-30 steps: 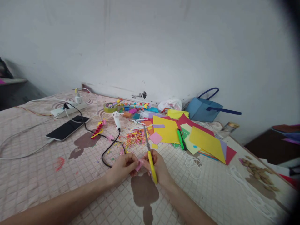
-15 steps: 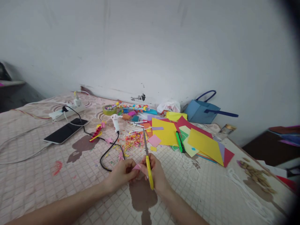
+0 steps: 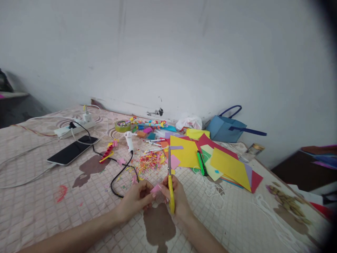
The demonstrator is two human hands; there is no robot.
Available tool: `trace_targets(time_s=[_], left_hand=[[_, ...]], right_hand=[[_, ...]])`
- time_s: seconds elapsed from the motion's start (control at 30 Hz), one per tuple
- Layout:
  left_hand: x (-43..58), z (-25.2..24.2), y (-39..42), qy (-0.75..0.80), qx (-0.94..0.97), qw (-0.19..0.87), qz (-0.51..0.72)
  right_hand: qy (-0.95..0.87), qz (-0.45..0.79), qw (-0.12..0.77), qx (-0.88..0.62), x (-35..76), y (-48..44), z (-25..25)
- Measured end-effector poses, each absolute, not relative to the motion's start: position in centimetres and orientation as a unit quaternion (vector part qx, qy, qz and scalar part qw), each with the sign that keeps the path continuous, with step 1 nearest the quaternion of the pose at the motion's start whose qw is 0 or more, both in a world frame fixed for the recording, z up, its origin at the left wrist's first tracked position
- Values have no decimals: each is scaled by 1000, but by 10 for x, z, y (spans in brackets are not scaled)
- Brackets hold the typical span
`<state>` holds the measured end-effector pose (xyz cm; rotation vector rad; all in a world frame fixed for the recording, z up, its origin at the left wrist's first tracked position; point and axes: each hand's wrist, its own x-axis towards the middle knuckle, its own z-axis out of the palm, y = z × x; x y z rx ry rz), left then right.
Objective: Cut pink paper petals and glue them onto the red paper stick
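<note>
A small pink piece of paper (image 3: 157,188) is held between both hands near the front middle of the table. My left hand (image 3: 138,197) pinches its left side between thumb and fingers. My right hand (image 3: 177,196) has a pair of scissors (image 3: 171,191) with yellow handles resting in it, blades together and pointing away toward the back. The right thumb and fingertips also touch the paper's right side. Beyond the hands lies a pile of tiny coloured paper shreds (image 3: 150,162). A pink square of paper (image 3: 174,161) sits partly behind the blades.
A white glue gun (image 3: 129,141) with a black cord stands left of the shreds. Coloured sheets (image 3: 230,167), a green cutter (image 3: 202,163) and white string (image 3: 212,191) lie right. A tablet (image 3: 72,150) and power strip (image 3: 75,129) are left; a blue bag (image 3: 225,129) stands behind.
The scissors have swung slightly to the right and stand more upright in my right hand. More of the pink paper shows between my fingers. The view has shifted a little.
</note>
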<state>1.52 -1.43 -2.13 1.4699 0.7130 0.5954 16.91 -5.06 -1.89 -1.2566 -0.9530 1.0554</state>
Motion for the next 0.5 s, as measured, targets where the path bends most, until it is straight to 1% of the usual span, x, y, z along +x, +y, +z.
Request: trace_targets(time_s=[0.23, 0.5], left_hand=[[15, -25, -14, 319, 638, 646, 272], [15, -23, -17, 336, 628, 654, 255]], right_hand=[[-427, 474, 530, -558, 167, -55, -17], [-446, 471, 529, -548, 167, -57, -15]])
